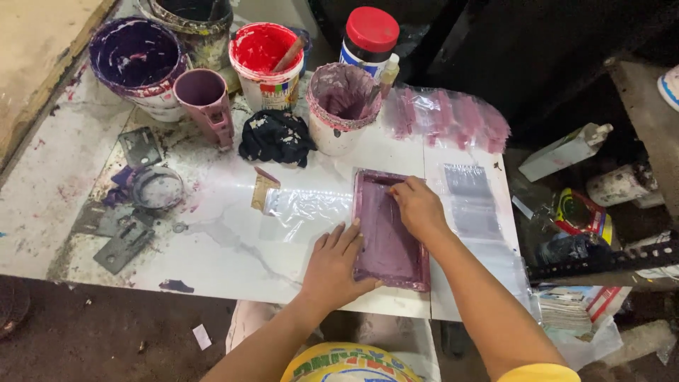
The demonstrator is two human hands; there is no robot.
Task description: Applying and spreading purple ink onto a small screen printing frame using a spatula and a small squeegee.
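Here the left hand (332, 265) lies flat, fingers spread and pointing toward 12 o'clock, its palm on the surface (212, 233) and its fingertips against the left edge of the frame (389, 237); it grips nothing. The right hand (419, 206) comes in from 5 o'clock, knuckles up, fingers curled and pressed down inside the frame near its top; whether they pinch anything I cannot tell.

At 11 o'clock on the surface stands a bucket (138, 60) coated in dark purple paint, with a mauve cup (205, 95) just beside it. Next comes a tub (265, 64) of red paint with a stick (288, 53) leaning in it, then a black rag (276, 138), then a pot (341, 106) crusted with pink paint, and behind it a red-lidded jar (370, 39).

The frame is a purple-stained rectangle lying flat at the near edge, over clear plastic bags (304, 205). Its long axis runs from 12 to 6 o'clock, tilted slightly toward 5.
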